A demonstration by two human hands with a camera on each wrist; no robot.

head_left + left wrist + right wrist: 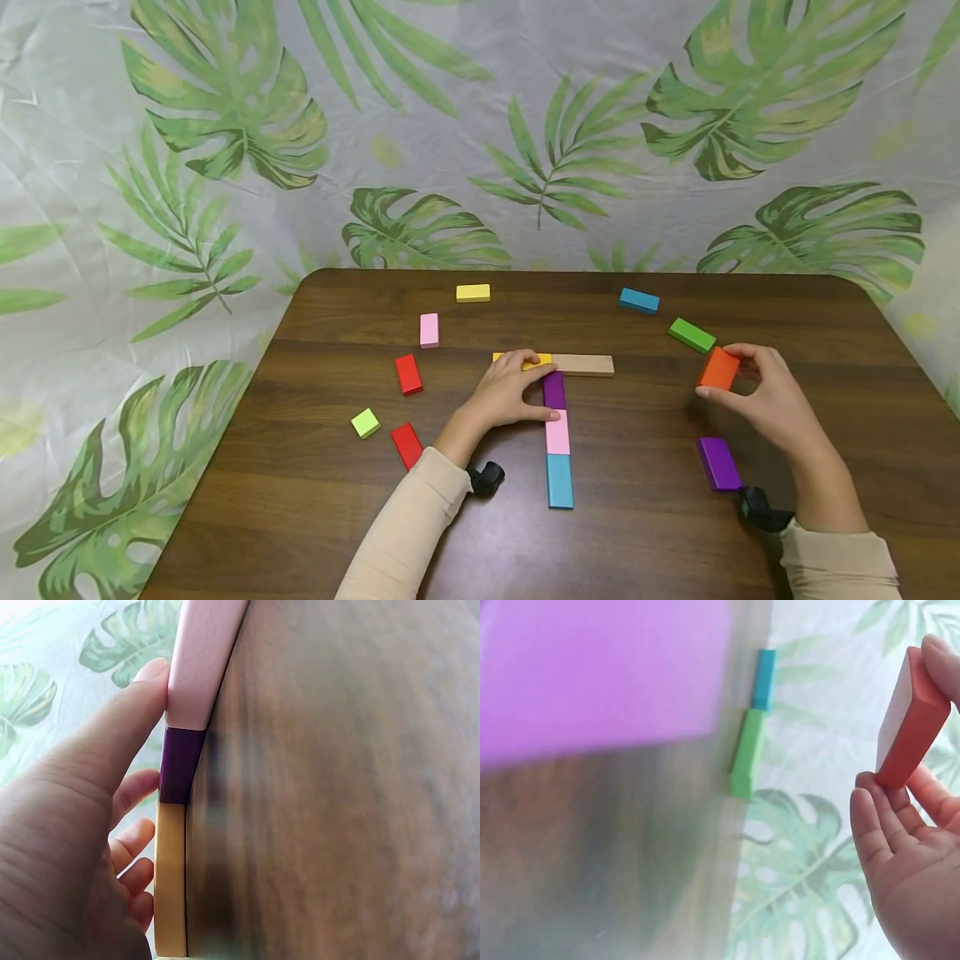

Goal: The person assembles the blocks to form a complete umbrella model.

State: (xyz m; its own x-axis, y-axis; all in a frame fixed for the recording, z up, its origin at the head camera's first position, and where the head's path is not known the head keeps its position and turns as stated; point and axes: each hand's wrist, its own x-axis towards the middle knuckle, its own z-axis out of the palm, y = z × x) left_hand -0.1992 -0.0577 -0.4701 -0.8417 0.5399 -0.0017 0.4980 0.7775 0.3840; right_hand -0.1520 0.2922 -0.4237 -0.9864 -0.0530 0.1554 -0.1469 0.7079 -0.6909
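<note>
On the table lies a T-shaped row of flat blocks. Its top bar joins a yellow-orange block [170, 881] to a beige block [583, 365]. The stem runs toward me as a dark purple block [553, 391], a pink block [557, 432] and a light blue block [559, 481]. My left hand [501, 392] rests over the joint: its thumb touches the pink block, its fingers lie along the purple and yellow-orange ones. At the right, my right hand [776, 400] pinches an orange block [717, 369] between thumb and fingers, tilted and raised off the table.
Right side: a green block [692, 335], a blue block [639, 301], a violet block [719, 464]. Left side: a yellow block [473, 293], a pale pink block [429, 331], two red blocks [408, 375], a lime cube [365, 423]. A leaf-patterned cloth [420, 100] hangs behind the table.
</note>
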